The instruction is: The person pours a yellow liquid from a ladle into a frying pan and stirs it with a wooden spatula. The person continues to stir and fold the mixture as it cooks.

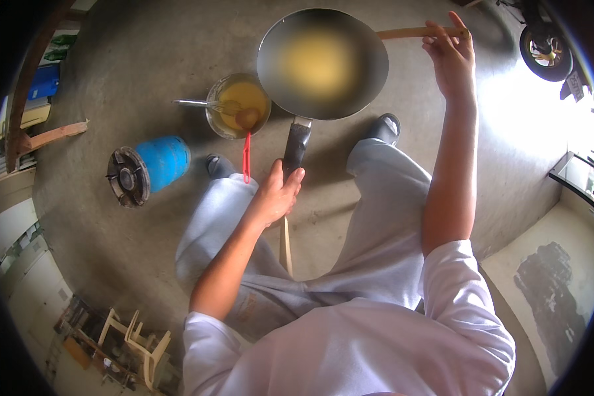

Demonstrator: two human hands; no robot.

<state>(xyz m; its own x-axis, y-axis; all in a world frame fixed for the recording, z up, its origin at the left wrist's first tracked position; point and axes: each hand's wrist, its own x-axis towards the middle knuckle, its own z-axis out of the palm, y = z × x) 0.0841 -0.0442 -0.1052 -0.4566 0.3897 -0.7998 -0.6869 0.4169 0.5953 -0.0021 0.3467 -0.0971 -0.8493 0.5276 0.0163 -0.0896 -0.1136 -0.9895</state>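
Note:
A dark frying pan (pixel 371 74) is held up in front of me, its black handle (pixel 297 143) in my left hand (pixel 277 193). Inside it lies something yellow (pixel 319 62), blurred. My right hand (pixel 450 54) is at the end of a wooden utensil handle (pixel 406 33), whose other end is hidden at the pan's right edge; some fingers are extended. Left of the pan, a metal bowl (pixel 214 121) contains yellow liquid (pixel 242 96), a wire whisk (pixel 198 103) and a ladle with a red handle (pixel 247 158).
Left of my feet is a blue gas cylinder (pixel 164 161) with a burner (pixel 127 179). My shoes (pixel 386 129) rest on the concrete floor (pixel 148 74). Shelving (pixel 20 99) stands at far left, plastic chairs (pixel 148 351) at lower left. A vehicle wheel (pixel 545 52) is at upper right.

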